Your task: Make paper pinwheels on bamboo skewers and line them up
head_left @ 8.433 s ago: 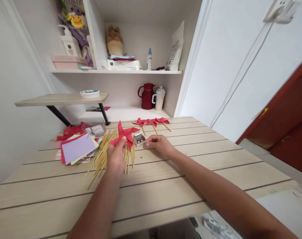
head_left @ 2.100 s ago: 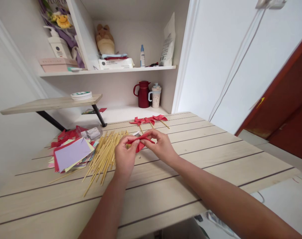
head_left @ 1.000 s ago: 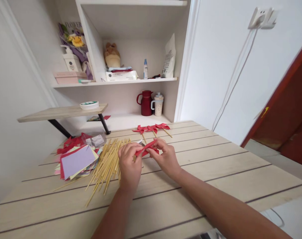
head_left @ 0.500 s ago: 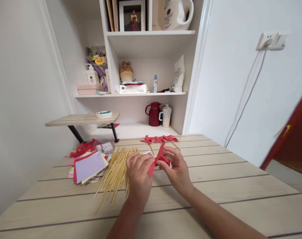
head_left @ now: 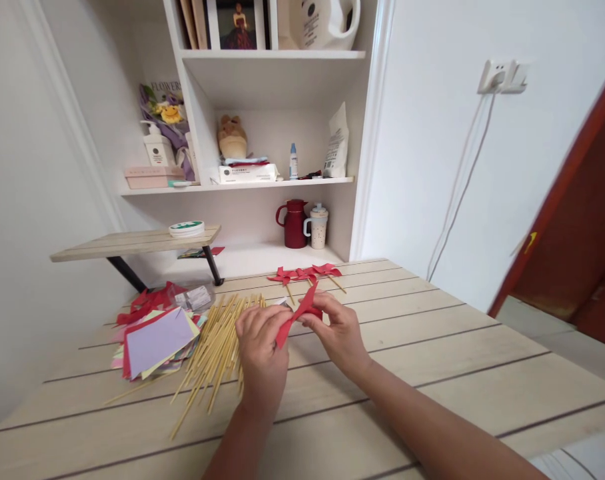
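Between my two hands is a red paper pinwheel [head_left: 298, 316], held up above the table with its blades folded. My left hand [head_left: 263, 340] pinches its left side, fingers curled with their tips partly hidden. On the other side my right hand [head_left: 336, 328] grips a blade between thumb and fingers. Just left of my left hand lies a loose heap of thin wooden sticks [head_left: 215, 350]. Beyond my hands, several finished red pinwheels on sticks [head_left: 305, 273] lie on the table.
Coloured paper sheets [head_left: 157, 343] are stacked at the left, by red paper pieces [head_left: 150, 301] and a clear plastic box [head_left: 196, 297]. A small raised shelf [head_left: 132, 243] stands behind them. A dark red jug [head_left: 295, 225] and a cup [head_left: 319, 228] stand in the wall shelving.
The view has swung to the right, so everything sits further left. Both hands still hold the red pinwheel, which is turned slightly.
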The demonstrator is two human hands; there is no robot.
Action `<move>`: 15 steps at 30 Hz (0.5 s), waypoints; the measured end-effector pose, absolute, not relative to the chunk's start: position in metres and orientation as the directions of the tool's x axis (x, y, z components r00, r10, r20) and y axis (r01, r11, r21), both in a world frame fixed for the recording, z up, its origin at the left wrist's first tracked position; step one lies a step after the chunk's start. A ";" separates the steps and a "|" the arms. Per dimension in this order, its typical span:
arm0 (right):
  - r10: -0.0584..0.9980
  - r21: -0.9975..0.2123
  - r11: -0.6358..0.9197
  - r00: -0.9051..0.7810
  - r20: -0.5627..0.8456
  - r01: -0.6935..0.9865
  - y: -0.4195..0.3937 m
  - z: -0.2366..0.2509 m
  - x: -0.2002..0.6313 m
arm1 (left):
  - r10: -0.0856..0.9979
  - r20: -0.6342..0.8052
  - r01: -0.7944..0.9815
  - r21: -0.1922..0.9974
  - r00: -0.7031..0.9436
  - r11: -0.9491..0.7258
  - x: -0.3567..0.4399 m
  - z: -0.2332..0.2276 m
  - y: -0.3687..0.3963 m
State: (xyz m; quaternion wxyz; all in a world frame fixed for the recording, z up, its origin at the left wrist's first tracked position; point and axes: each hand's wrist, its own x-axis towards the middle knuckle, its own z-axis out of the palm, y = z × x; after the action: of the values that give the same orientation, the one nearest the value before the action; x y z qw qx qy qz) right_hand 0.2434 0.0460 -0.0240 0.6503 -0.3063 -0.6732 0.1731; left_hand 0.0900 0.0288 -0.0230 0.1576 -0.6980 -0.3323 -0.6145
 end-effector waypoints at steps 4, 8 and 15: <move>0.587 -0.569 0.779 0.013 0.810 0.262 0.041 -0.017 0.246 | 0.237 0.969 0.660 0.135 0.068 -0.739 0.090 -0.021 0.026; 0.575 -0.543 0.775 -0.004 0.818 0.323 0.037 -0.015 0.247 | 0.202 0.975 0.655 0.092 0.093 -0.750 0.092 -0.017 0.024; 0.539 -0.502 0.776 0.011 0.842 0.382 0.036 -0.017 0.244 | 0.182 0.980 0.664 0.085 0.077 -0.742 0.096 -0.017 0.024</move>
State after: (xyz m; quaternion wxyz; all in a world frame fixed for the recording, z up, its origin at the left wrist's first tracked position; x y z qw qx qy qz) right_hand 0.2444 0.0358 -0.0171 0.6303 -0.3287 -0.7006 0.0623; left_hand 0.0958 0.0239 -0.0172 0.1979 -0.7067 -0.2994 -0.6098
